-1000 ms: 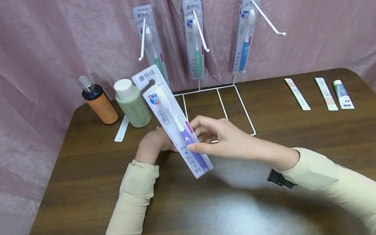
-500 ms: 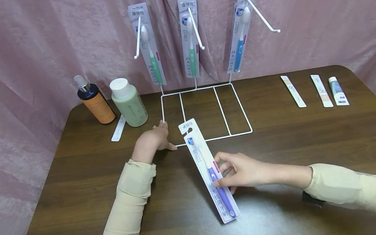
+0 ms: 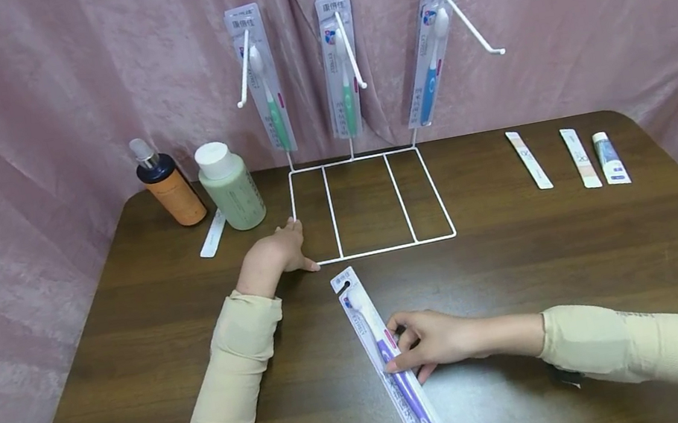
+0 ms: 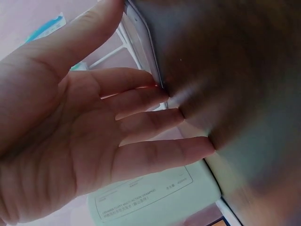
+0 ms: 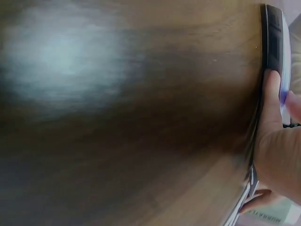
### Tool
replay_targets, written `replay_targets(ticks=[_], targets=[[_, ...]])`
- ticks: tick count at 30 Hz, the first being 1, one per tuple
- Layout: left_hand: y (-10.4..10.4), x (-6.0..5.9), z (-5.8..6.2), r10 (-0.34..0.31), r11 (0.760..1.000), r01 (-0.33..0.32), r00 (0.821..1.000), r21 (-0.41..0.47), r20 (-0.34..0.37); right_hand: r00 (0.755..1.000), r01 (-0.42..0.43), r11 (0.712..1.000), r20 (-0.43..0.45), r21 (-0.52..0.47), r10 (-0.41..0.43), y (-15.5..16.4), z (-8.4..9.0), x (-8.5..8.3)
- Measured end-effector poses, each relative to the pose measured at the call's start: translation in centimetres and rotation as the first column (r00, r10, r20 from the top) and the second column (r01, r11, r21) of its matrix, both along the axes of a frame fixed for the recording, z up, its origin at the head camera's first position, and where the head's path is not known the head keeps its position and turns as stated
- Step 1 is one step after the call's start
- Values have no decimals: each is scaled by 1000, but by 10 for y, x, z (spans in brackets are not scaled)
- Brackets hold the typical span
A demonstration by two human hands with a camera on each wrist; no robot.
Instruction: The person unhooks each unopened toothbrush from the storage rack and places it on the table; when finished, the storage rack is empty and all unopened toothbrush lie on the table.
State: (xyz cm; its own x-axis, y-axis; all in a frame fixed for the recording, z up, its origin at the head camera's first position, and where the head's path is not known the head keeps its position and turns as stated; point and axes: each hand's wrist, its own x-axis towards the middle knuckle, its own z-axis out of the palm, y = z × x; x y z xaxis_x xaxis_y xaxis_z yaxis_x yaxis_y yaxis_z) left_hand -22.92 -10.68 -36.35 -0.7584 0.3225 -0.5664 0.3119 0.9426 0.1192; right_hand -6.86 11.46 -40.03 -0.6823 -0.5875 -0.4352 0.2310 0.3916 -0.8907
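Flat purple toothbrush blister pack [image 3: 386,354] lies on table, pinched by right hand [image 3: 433,340]; left hand [image 3: 271,253], fingers straight, rests well apart beside white wire rack [image 3: 380,249].

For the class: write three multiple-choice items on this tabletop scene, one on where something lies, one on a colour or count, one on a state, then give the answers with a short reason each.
1. Where does the purple toothbrush pack lie?
A. flat on the table, in front of the wire rack
B. hanging on a hook
C. behind the green bottle

2. How many hooks on the wire rack carry toothbrush packs?
A. one
B. three
C. five

3. What is the left hand doing?
A. lifting the orange bottle
B. resting on the table by the rack's near left corner, holding nothing
C. gripping a toothbrush pack

Answers:
1 A: the pack lies on the table nearer the person than the rack, with the right hand on it.
2 B: three hooks each carry packs.
3 B: the left wrist view shows its fingers straight against the tabletop.
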Motion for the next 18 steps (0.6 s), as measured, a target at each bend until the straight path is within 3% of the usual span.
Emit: replay_targets(ticks=[9,18], targets=[[-1,-2,0,11,1000,-12,1000,16,17,997,79,995,-25,61,-77,-22,-2,6],[-1,-1,0,28,999,-29,999,26,16,998,67,990,-27,123,-64,-32,3,4]])
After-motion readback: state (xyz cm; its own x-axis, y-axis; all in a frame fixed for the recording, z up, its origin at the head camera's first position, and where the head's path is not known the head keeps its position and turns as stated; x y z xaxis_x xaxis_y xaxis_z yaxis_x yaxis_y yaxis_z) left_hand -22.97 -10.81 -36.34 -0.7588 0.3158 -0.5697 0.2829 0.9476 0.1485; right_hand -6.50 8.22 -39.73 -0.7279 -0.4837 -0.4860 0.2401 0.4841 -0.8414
